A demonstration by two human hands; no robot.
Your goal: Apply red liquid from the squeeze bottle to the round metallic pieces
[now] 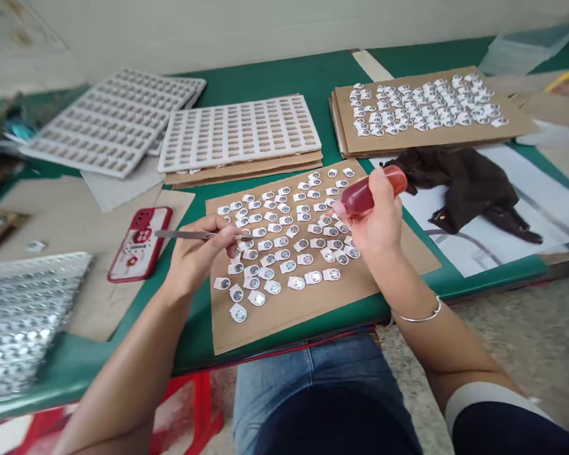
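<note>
I see free room for passing along the near strip of the cardboard sheet [284,311]; small discs [305,259] crowd its middle, a white tray [239,157] bars the far side, a phone [140,245] lies beside the left hand [201,249], dark cloth [478,183] beyond the right hand [382,218]

1 red btl [358,197]; 1 pr tweezers [180,234]; 1 phone [140,245], L; 2 white grid trays [239,157] uppermost, far L; approx. 60 disc pcs [313,277] on near cardboard [284,322], some poss. hidden.
</note>
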